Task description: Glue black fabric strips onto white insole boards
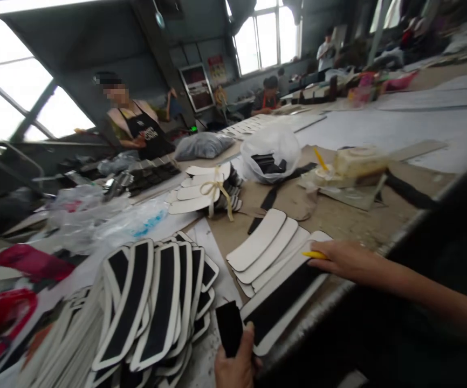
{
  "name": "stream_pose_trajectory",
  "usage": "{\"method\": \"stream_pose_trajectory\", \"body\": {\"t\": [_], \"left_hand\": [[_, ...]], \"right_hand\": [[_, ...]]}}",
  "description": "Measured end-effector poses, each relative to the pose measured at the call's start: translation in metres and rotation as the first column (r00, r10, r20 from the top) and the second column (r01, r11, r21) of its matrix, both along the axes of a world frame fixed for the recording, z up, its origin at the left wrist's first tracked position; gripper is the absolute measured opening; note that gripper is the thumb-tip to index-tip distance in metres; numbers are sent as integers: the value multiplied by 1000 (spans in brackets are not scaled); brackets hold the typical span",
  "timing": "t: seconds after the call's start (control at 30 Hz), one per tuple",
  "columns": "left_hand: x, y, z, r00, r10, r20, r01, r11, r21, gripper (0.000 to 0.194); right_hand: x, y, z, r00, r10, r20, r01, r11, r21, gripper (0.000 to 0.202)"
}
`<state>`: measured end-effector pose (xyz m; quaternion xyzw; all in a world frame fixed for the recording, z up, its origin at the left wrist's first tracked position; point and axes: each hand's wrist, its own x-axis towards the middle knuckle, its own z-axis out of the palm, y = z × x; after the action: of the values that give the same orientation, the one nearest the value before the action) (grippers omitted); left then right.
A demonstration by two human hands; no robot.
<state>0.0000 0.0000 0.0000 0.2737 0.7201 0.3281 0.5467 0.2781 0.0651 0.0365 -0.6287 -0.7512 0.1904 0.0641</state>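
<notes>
My right hand (pixel 334 258) is closed on a yellow stick-like tool (pixel 314 254) at the upper end of a curved white piece. A black strip (pixel 284 302) lies along that piece, near the table edge. My left hand (pixel 237 358) grips black strips (pixel 229 326) at the piece's lower end. Plain white curved pieces (pixel 258 242) lie fanned out just behind it. To the left stands a large overlapping pile of white pieces with black strips on them (pixel 160 302).
Behind are a tied bundle of white pieces (pixel 201 191), a plastic bag of black pieces (pixel 268 156) and a yellowish container (pixel 358 161) with a yellow stick beside it. Clear plastic bags (pixel 83 215) lie left. A person in a black apron (pixel 146 129) is across the table.
</notes>
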Motion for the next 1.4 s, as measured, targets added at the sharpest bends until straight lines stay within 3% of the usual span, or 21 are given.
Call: {"method": "stream_pose_trajectory", "body": {"t": [0.17, 0.33, 0.5, 0.83, 1.07, 1.4], "left_hand": [[6, 0, -8, 984, 176, -15, -175, 983, 52, 42], [11, -1, -7, 973, 229, 13, -229, 973, 29, 39], [14, 1, -12, 977, 214, -26, -212, 976, 39, 37], [8, 4, -22, 982, 188, -35, -188, 982, -3, 40], [9, 6, -16, 983, 102, -152, -106, 994, -16, 44], [12, 7, -9, 980, 102, -172, -102, 995, 10, 49]], "right_hand": [[1, 1, -4, 999, 23, 43, -22, 999, -34, 18], [-1, 3, -13, 989, -20, 148, 22, 1000, -12, 16], [-8, 7, -19, 971, -46, 236, 53, 998, -26, 16], [-9, 14, -31, 965, -30, 261, 50, 996, -69, 16], [-9, 15, -32, 960, -29, 277, 43, 998, -44, 17], [9, 7, -25, 923, -218, 318, 196, 976, 99, 20]]}}
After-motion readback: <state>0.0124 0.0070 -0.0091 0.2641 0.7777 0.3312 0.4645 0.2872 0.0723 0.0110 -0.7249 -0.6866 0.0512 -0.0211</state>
